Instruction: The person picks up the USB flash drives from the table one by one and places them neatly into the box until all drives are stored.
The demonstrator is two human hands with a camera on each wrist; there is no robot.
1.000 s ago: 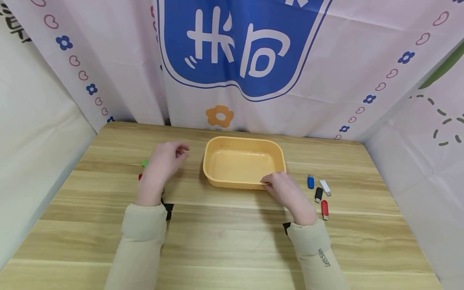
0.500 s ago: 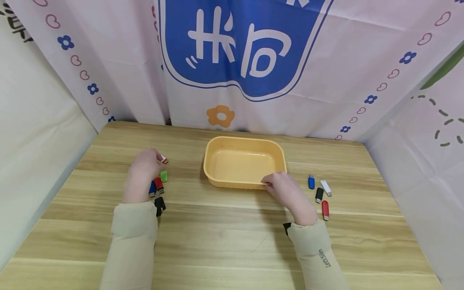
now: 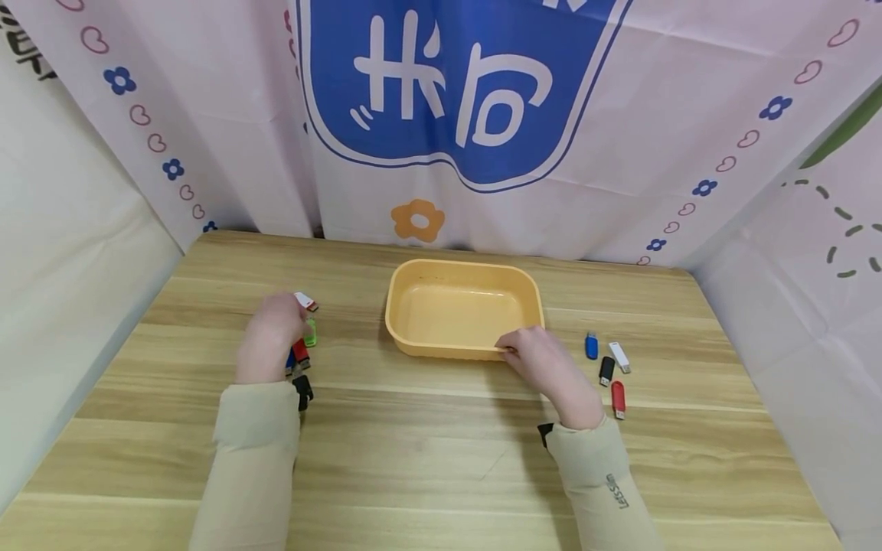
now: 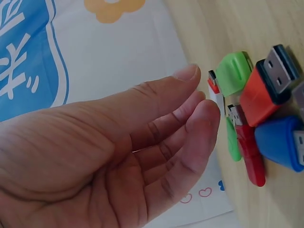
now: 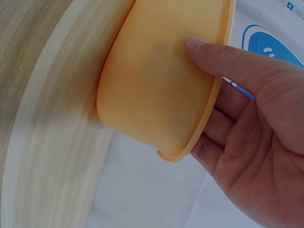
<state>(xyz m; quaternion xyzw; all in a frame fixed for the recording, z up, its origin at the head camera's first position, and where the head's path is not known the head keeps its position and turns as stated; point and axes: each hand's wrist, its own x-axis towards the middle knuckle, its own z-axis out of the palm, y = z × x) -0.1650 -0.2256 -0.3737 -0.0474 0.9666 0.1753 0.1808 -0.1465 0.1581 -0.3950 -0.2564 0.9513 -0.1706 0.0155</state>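
My left hand (image 3: 271,334) is over a cluster of USB sticks on the left of the table. In the left wrist view its thumb and fingers are loosely bent with a gap between the tips, holding nothing. Just beyond the fingertips lie a green USB stick (image 4: 233,73), an orange-red one (image 4: 259,97), a blue one (image 4: 280,141) and a slim red one (image 4: 250,159). A white USB stick (image 3: 305,301) with a red end lies at the hand's far side. My right hand (image 3: 547,367) pinches the near rim of a yellow plastic box (image 3: 448,351), thumb outside, fingers inside.
Right of the box lie a blue USB stick (image 3: 591,346), a white one (image 3: 620,357), a black one (image 3: 606,371) and a red one (image 3: 618,399). A printed cloth (image 3: 262,153) hangs along the table's back edge.
My left hand has moved from beside the box leftward and down to the USB sticks, then slightly nearer to me. The right hand and the box stay in place.
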